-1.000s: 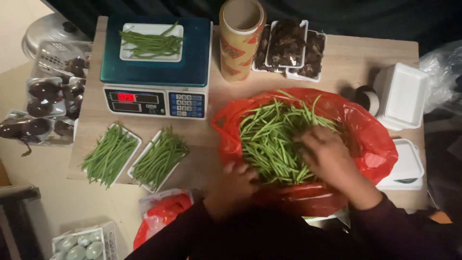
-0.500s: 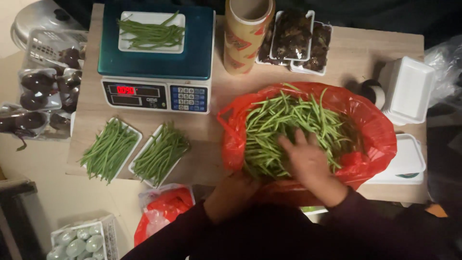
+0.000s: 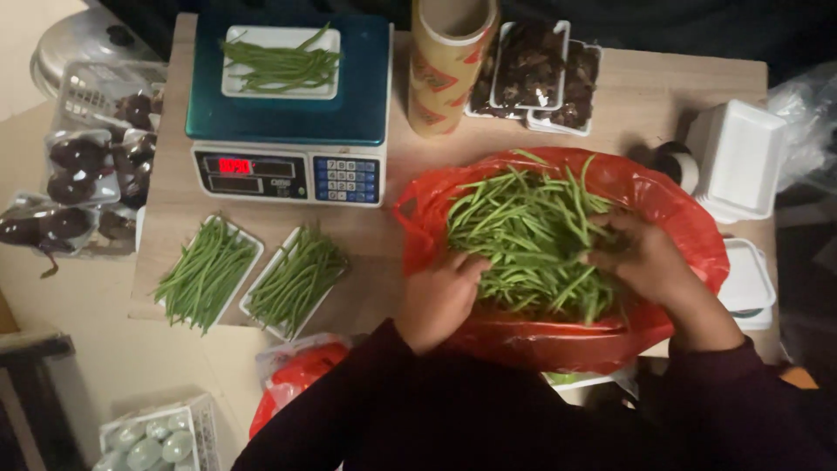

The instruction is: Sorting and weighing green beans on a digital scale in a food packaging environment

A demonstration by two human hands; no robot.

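A red plastic bag (image 3: 671, 209) lies open on the wooden table (image 3: 645, 96), full of long green beans (image 3: 523, 231). My left hand (image 3: 440, 296) rests on the bag's left edge, its fingers touching the beans. At the right side of the heap, my right hand (image 3: 641, 257) is curled around a bunch of beans. A blue-green scale (image 3: 292, 113) stands at the back left with a white tray of beans (image 3: 279, 63) on top. Two more white trays filled with beans (image 3: 207, 270) (image 3: 296, 279) lie in front of the scale.
A roll of cling film (image 3: 449, 61) stands behind the bag, next to trays of dark food (image 3: 536, 74). Empty white foam trays (image 3: 741, 157) are stacked at the right. Wrapped aubergines (image 3: 78, 166) lie at the left. A basket of pale eggs (image 3: 153, 440) sits on the floor.
My left hand moved up from the bag's lower edge onto the beans. My right hand shifted right within the heap and closed on a bunch.
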